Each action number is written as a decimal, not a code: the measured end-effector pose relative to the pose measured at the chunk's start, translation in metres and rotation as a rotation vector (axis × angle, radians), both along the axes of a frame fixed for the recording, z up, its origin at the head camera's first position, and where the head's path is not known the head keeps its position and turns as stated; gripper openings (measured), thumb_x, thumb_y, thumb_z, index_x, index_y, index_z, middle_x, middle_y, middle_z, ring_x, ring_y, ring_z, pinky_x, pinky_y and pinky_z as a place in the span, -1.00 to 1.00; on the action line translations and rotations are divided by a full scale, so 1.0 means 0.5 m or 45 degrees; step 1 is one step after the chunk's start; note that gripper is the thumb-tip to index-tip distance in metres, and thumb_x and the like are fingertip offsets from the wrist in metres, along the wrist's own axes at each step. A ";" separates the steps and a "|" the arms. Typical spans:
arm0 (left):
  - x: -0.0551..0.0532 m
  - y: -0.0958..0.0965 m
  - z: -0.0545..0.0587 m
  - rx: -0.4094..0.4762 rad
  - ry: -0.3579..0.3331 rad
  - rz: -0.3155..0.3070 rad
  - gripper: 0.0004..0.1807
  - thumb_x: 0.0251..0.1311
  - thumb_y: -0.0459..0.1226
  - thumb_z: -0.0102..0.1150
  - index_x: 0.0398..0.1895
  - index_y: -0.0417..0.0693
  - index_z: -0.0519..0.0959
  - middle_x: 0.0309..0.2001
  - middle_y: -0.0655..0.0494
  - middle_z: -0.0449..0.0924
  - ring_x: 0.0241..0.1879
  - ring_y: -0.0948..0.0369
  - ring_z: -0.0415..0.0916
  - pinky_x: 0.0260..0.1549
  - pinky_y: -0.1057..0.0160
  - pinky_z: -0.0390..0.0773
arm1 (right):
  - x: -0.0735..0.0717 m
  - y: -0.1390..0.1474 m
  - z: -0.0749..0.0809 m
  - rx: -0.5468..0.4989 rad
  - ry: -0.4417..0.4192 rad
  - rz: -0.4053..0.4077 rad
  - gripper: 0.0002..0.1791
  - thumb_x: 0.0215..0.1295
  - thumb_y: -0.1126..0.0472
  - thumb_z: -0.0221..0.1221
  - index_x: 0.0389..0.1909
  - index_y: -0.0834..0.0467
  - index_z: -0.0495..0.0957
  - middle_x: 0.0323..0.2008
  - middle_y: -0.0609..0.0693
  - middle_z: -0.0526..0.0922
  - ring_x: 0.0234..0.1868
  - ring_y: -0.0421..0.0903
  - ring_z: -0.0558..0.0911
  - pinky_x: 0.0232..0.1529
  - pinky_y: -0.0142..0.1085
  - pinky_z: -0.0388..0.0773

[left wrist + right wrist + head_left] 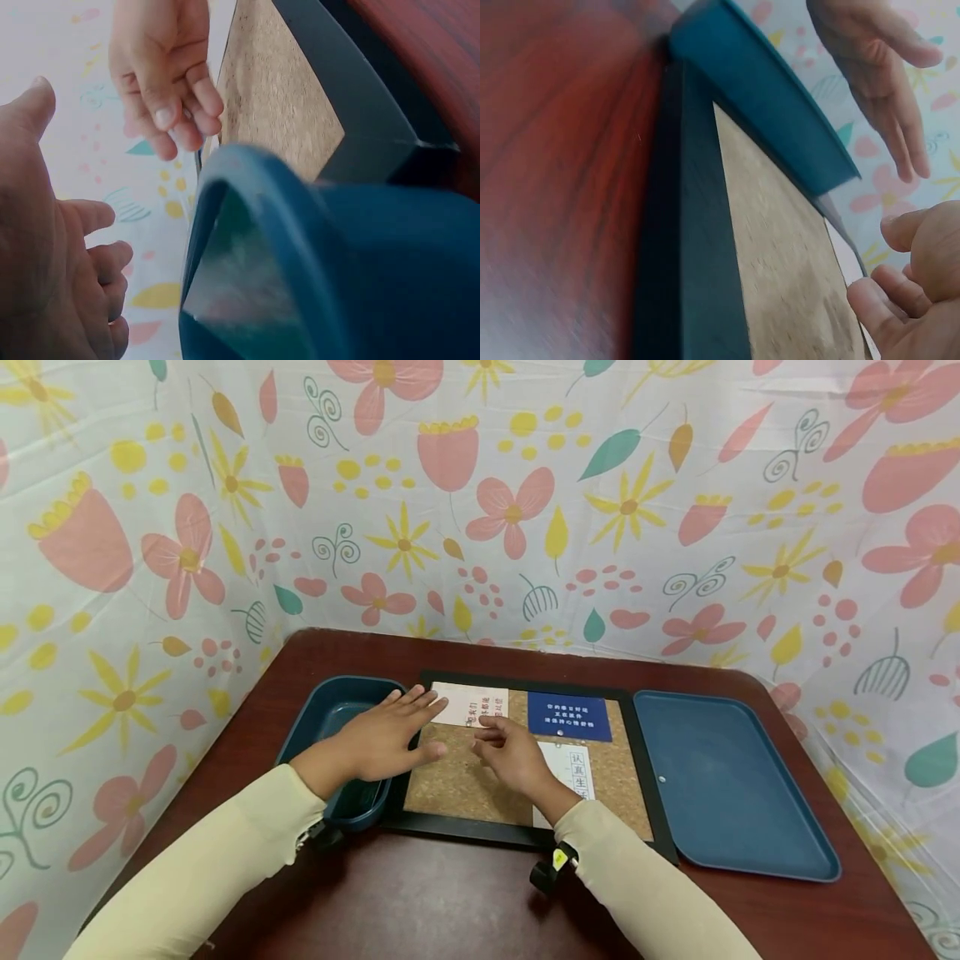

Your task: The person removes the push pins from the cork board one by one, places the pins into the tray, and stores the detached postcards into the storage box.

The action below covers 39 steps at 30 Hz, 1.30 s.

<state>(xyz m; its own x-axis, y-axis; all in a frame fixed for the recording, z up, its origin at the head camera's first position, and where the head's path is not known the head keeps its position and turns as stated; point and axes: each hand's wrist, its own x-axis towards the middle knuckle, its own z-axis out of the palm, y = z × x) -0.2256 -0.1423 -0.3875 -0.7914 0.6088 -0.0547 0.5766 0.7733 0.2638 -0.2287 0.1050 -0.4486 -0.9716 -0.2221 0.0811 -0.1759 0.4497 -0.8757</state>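
At frame centre, our flat left hand [382, 739] and loosely curled, empty right hand [513, 756] hover over the black-framed cork board [457, 785]; its white paper cards [472, 703] and blue card [567, 716] carry unreadable Chinese print.

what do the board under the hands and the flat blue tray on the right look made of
Black-framed pinboard: its face looks like cork, tan, speckled and matte; the frame seems to be dull painted wood or plastic, hard to tell. Flat blue tray: probably moulded plastic, judging by the even colour, rounded rim and soft sheen.
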 end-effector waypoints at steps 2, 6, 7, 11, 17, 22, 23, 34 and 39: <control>-0.005 0.012 -0.001 -0.025 -0.012 -0.009 -0.05 0.41 0.44 -0.40 0.68 0.12 -0.08 0.64 0.06 -0.16 0.62 0.08 -0.35 0.53 -0.05 -0.29 | -0.007 0.006 0.001 0.028 0.012 -0.013 -0.49 0.39 0.30 0.31 0.32 0.30 0.51 0.01 0.13 0.72 0.02 0.08 0.69 -0.06 -0.12 0.67; -0.014 0.037 -0.004 -0.084 -0.035 -0.018 -0.05 0.42 0.44 -0.38 0.68 0.15 -0.13 0.64 0.05 -0.18 0.62 0.08 -0.38 0.53 -0.03 -0.30 | -0.021 0.015 0.006 0.078 0.036 -0.026 -0.48 0.39 0.28 0.32 0.33 0.28 0.51 0.02 0.12 0.71 0.03 0.08 0.69 -0.01 -0.08 0.66; -0.017 0.043 -0.006 -0.106 -0.036 -0.019 -0.04 0.41 0.45 -0.39 0.68 0.16 -0.14 0.65 0.05 -0.18 0.62 0.08 -0.38 0.53 -0.03 -0.30 | -0.024 0.017 0.006 0.092 0.037 -0.026 -0.48 0.39 0.27 0.33 0.33 0.27 0.51 0.03 0.12 0.71 0.04 0.08 0.69 -0.01 -0.07 0.66; -0.029 0.065 -0.015 -0.187 -0.043 -0.010 0.05 0.31 0.54 -0.52 0.68 0.16 -0.17 0.65 0.08 -0.22 0.62 0.09 -0.38 0.53 -0.02 -0.31 | -0.035 0.023 0.008 0.141 0.040 -0.022 -0.46 0.39 0.25 0.33 0.34 0.27 0.50 0.05 0.13 0.71 0.04 0.08 0.68 0.04 -0.04 0.64; -0.045 0.091 -0.017 -0.231 -0.047 -0.023 0.11 0.28 0.56 -0.54 0.68 0.06 -0.13 0.65 0.03 -0.19 0.62 0.07 -0.35 0.53 -0.03 -0.25 | -0.050 0.026 0.008 0.198 0.041 -0.021 -0.48 0.40 0.24 0.33 0.33 0.26 0.51 0.06 0.16 0.70 0.06 0.08 0.69 0.09 -0.04 0.61; -0.058 0.107 -0.016 -0.271 -0.091 -0.005 0.13 0.26 0.57 -0.52 0.68 0.05 -0.12 0.65 0.01 -0.20 0.62 0.07 -0.34 0.53 -0.02 -0.24 | -0.060 0.028 0.007 0.272 0.065 -0.027 -0.48 0.41 0.18 0.33 0.33 0.23 0.53 0.08 0.13 0.70 0.07 0.06 0.68 0.08 -0.04 0.62; -0.060 0.111 -0.015 -0.279 -0.109 0.007 0.12 0.27 0.57 -0.49 0.68 0.05 -0.12 0.65 0.02 -0.21 0.62 0.07 -0.35 0.53 -0.02 -0.25 | -0.062 0.029 0.006 0.286 0.071 -0.026 -0.48 0.42 0.17 0.32 0.33 0.23 0.52 0.08 0.13 0.69 0.07 0.06 0.68 0.08 -0.04 0.62; -0.090 0.137 -0.022 -0.474 -0.246 0.084 0.20 0.19 0.62 -0.47 0.68 0.05 -0.21 0.66 0.03 -0.36 0.62 0.04 -0.44 0.53 -0.04 -0.24 | -0.083 0.032 -0.004 0.360 0.117 -0.007 -0.54 0.43 0.18 0.30 0.29 0.20 0.57 0.10 0.12 0.69 0.06 0.05 0.69 0.05 -0.02 0.62; -0.097 0.139 -0.021 -0.524 -0.305 0.122 0.21 0.17 0.63 -0.45 0.69 0.07 -0.23 0.66 0.03 -0.39 0.61 0.03 -0.46 0.53 -0.05 -0.27 | -0.093 0.029 -0.008 0.408 0.144 0.029 -0.59 0.41 0.19 0.32 0.24 0.19 0.63 0.12 0.09 0.69 0.01 0.01 0.71 0.00 -0.05 0.65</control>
